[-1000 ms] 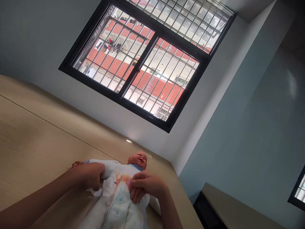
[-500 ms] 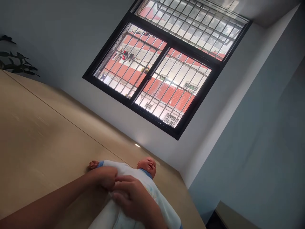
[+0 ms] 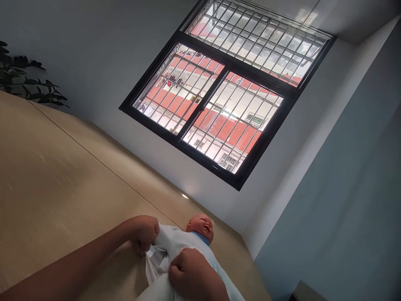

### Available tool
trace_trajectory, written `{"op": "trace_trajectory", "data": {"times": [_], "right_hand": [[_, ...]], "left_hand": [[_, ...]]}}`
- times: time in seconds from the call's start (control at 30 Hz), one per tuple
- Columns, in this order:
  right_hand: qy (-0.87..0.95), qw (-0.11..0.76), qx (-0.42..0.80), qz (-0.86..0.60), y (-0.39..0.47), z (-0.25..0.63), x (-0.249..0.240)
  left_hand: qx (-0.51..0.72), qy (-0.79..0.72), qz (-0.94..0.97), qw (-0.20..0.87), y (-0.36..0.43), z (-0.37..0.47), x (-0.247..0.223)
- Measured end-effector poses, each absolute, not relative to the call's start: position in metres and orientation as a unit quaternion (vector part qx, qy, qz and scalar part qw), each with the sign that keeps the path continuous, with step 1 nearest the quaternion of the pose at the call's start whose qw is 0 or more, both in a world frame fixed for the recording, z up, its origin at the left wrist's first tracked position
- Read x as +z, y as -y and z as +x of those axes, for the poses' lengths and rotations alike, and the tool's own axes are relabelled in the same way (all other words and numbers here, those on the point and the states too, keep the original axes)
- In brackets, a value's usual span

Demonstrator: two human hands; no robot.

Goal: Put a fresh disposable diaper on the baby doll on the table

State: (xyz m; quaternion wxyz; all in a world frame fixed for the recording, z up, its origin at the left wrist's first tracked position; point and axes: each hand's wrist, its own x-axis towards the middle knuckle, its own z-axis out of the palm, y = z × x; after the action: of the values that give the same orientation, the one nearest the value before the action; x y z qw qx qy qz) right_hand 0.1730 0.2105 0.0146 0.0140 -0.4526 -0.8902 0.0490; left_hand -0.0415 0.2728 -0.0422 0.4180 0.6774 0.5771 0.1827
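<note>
From the head camera, the only view I have, I see both of my hands down at the bottom edge of the frame, working on one baby doll in a white cloth sleepsuit with a blue collar [image 3: 184,246]. The doll lies on its back on the pale wooden tabletop [image 3: 62,179], head pointing away from me toward the wall, near the table's far right corner.

My left hand [image 3: 144,234] comes in from the lower left on a long, almost straight forearm. Its fingers are curled tight into a fist and pinch a fold of the white suit at the doll's shoulder side, pulling the cloth up into a small bunch. My right hand [image 3: 191,274] rises from the bottom edge with the knuckles up, also closed into a fist, pressed onto the suit over the doll's chest; it appears to grip the fabric, though the fingertips are hidden beneath the hand. The two hands sit close together, with the crumpled cloth between them.

Counting what else shows: one doll, two hands, one table. Behind it I see one black-framed sliding window with a metal grille [image 3: 219,100] set in the grey wall, and one dark green leafy plant [image 3: 25,83] at the far left edge.
</note>
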Motion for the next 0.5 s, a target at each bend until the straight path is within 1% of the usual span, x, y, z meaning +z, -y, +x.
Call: {"op": "trace_trajectory", "data": {"times": [0.17,0.27,0.33,0.4,0.5], "right_hand": [[0.875,-0.003,0.065,-0.480,-0.207,0.180,0.025],[0.895,0.016,0.098,-0.435,-0.204,0.180,0.029],[0.909,0.044,0.149,-0.388,-0.204,0.181,0.031],[0.905,0.089,0.178,-0.375,-0.207,0.184,0.033],[0.883,0.181,0.166,-0.399,-0.214,0.190,0.034]], "left_hand": [[0.184,-0.569,0.641,0.482,-0.269,-0.042,-0.033],[0.210,-0.543,0.635,0.507,-0.264,-0.046,-0.031],[0.236,-0.520,0.632,0.524,-0.262,-0.047,-0.029],[0.259,-0.496,0.627,0.542,-0.263,-0.047,-0.029],[0.281,-0.468,0.619,0.565,-0.267,-0.045,-0.031]]}}
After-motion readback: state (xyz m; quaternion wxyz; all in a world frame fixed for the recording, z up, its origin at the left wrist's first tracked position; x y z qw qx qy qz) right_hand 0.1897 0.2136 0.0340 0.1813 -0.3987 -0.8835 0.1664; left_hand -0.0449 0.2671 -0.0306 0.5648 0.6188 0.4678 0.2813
